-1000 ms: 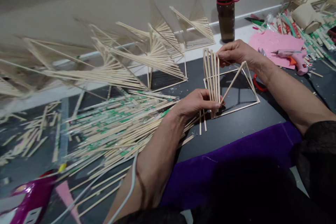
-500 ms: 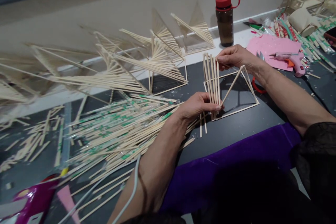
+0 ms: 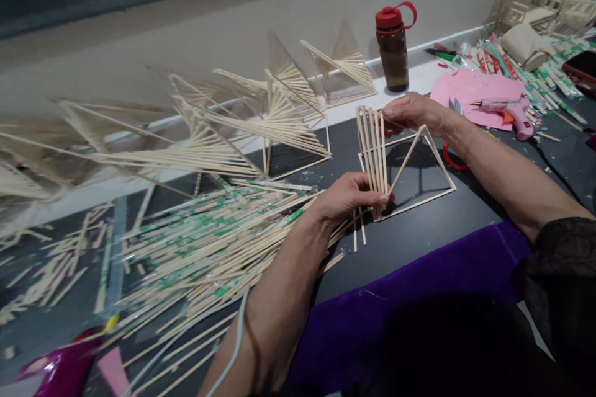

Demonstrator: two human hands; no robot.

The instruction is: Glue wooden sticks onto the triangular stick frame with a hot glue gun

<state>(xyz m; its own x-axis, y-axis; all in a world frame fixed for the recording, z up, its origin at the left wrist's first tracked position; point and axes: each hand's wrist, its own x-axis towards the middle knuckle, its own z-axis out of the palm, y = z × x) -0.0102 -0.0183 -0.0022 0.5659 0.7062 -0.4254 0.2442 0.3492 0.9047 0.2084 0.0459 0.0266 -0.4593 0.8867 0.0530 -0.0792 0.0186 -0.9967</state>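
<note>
Pale wooden sticks form the open frame (image 3: 408, 208) standing on the dark surface (image 3: 419, 236), a fan of near-upright sticks on one side and a peaked triangle on the other. And it's the left hand (image 3: 351, 195) down low on that fan, thumb and fingers pinching the sticks near their lower ends! Up top, the right hand (image 3: 410, 113) has its fingers pinched together at the upper end of the fan; exactly which stick they grip, I cannot tell. Just behind that hand rises the red-capped bottle (image 3: 392, 53), upright. Over by the right forearm, a pink glue gun (image 3: 505, 110) lies across the pink sheet (image 3: 460, 87), with red-handled scissors (image 3: 454, 158) partly hidden beside the wrist. Look left now: loose sticks and green-printed wrappers spread in a broad pile (image 3: 223, 223) beside the left forearm, and behind them a row of twisted stick models (image 3: 284, 127) lines the wall. Purple cloth (image 3: 410, 273) covers the near edge, right below the frame.
</note>
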